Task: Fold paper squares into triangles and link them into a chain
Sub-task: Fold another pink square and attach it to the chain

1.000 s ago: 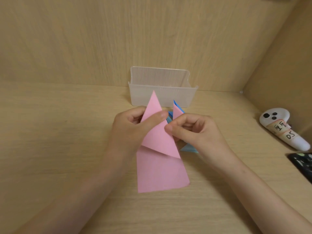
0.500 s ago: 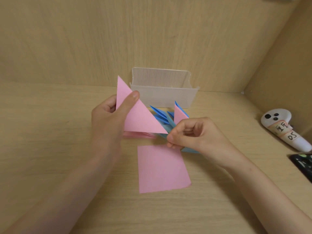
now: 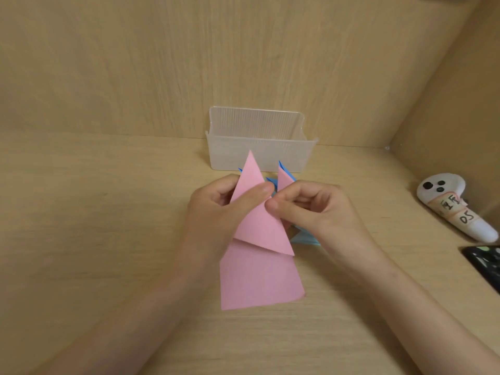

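My left hand [image 3: 216, 212] pinches a folded pink triangle [image 3: 257, 223] between thumb and fingers, its tip pointing up. My right hand [image 3: 319, 212] grips the chain of linked blue and pink triangles [image 3: 284, 177]; a pink tip and blue tips stick up above the fingers, and a pale blue corner [image 3: 305, 238] shows under the wrist. The two thumbs nearly touch at the pink triangle's right edge. A flat pink paper square [image 3: 257, 280] lies on the wooden desk below the hands, its top hidden by the triangle.
A clear ribbed plastic box [image 3: 259, 147] stands against the back wall behind the hands. At the right lie a white controller with a taped label [image 3: 454, 207] and a black device [image 3: 484, 263] at the frame edge. A wooden side wall closes the right.
Half a second ago my left hand held the pink triangle up to the left, apart from the chain. It has swung back right and down to meet my right hand.
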Demonstrator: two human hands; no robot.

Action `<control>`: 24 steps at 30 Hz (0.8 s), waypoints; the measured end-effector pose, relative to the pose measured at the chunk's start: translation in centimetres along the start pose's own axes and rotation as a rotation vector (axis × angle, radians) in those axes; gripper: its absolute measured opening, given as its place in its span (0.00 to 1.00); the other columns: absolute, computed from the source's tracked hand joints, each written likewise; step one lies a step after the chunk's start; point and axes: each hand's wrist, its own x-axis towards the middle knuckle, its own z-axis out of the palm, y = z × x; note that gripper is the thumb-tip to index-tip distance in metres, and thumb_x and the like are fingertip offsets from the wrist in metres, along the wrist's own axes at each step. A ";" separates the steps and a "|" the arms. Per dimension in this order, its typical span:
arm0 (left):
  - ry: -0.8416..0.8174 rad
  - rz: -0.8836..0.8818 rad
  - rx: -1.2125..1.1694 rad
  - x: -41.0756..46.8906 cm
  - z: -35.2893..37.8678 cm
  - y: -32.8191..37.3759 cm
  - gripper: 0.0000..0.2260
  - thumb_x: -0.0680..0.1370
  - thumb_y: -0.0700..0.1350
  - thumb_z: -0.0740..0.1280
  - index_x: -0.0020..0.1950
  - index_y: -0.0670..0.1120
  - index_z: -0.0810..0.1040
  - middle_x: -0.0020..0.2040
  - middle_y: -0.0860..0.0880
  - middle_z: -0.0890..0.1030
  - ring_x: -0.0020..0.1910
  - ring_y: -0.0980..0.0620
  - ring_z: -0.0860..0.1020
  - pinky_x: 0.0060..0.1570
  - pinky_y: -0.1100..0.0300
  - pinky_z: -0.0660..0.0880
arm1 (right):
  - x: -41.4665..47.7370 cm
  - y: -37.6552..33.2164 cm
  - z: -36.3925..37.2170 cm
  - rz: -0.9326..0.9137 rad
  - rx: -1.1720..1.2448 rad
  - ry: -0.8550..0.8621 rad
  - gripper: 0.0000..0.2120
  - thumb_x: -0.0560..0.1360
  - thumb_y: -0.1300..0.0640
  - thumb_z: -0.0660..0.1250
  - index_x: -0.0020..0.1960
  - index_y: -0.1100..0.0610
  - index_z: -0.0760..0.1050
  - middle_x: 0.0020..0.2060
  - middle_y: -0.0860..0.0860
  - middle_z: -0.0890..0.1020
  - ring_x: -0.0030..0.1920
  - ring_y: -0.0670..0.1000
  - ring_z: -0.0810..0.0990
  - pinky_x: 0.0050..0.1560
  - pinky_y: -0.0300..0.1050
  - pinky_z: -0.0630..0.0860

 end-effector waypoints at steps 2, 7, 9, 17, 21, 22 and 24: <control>0.023 -0.002 -0.003 0.1 0.0 0.2 0.06 0.71 0.43 0.73 0.39 0.40 0.82 0.34 0.48 0.80 0.32 0.55 0.75 0.32 0.64 0.71 | 0.0 -0.1 -0.1 0.007 0.004 -0.012 0.08 0.66 0.57 0.72 0.38 0.63 0.80 0.33 0.57 0.82 0.34 0.51 0.77 0.36 0.45 0.74; 0.103 -0.044 -0.076 0.8 -0.8 1.0 0.03 0.71 0.44 0.72 0.38 0.46 0.82 0.31 0.53 0.80 0.29 0.56 0.76 0.30 0.65 0.72 | -0.1 -0.1 -0.1 0.016 -0.005 -0.054 0.04 0.65 0.57 0.72 0.35 0.57 0.80 0.32 0.54 0.82 0.32 0.49 0.77 0.35 0.41 0.74; 0.114 -0.040 -0.073 0.9 -1.0 1.1 0.03 0.72 0.43 0.71 0.39 0.46 0.82 0.31 0.54 0.80 0.29 0.57 0.76 0.29 0.66 0.72 | -0.1 -0.1 -0.1 0.009 -0.017 -0.070 0.03 0.66 0.57 0.73 0.34 0.56 0.81 0.32 0.54 0.82 0.33 0.49 0.78 0.35 0.42 0.73; 0.130 -0.076 -0.077 1.8 -1.9 1.3 0.05 0.75 0.47 0.69 0.45 0.47 0.82 0.33 0.56 0.81 0.31 0.60 0.78 0.30 0.68 0.74 | 0.3 0.6 0.0 0.026 0.050 0.047 0.04 0.70 0.63 0.71 0.36 0.59 0.80 0.30 0.58 0.79 0.31 0.54 0.73 0.30 0.42 0.71; -0.033 -0.115 0.049 1.3 -1.2 0.7 0.04 0.72 0.42 0.71 0.46 0.46 0.82 0.37 0.52 0.85 0.33 0.59 0.81 0.35 0.67 0.77 | 0.5 0.6 -0.3 -0.021 0.073 0.105 0.04 0.72 0.64 0.70 0.45 0.57 0.80 0.31 0.63 0.76 0.33 0.54 0.71 0.36 0.44 0.69; -0.029 -0.100 0.064 1.4 -1.3 0.6 0.04 0.72 0.40 0.72 0.46 0.45 0.83 0.39 0.50 0.85 0.35 0.58 0.81 0.37 0.66 0.77 | 0.5 0.5 -0.3 -0.040 0.070 0.091 0.05 0.74 0.64 0.68 0.49 0.58 0.79 0.31 0.63 0.75 0.32 0.54 0.71 0.35 0.44 0.69; 0.004 -0.077 0.073 1.6 -1.6 0.4 0.05 0.72 0.39 0.72 0.46 0.43 0.83 0.41 0.48 0.85 0.36 0.57 0.81 0.39 0.66 0.77 | 0.3 0.3 -0.5 -0.094 0.049 0.052 0.07 0.78 0.64 0.62 0.52 0.58 0.78 0.30 0.60 0.77 0.29 0.52 0.73 0.32 0.43 0.71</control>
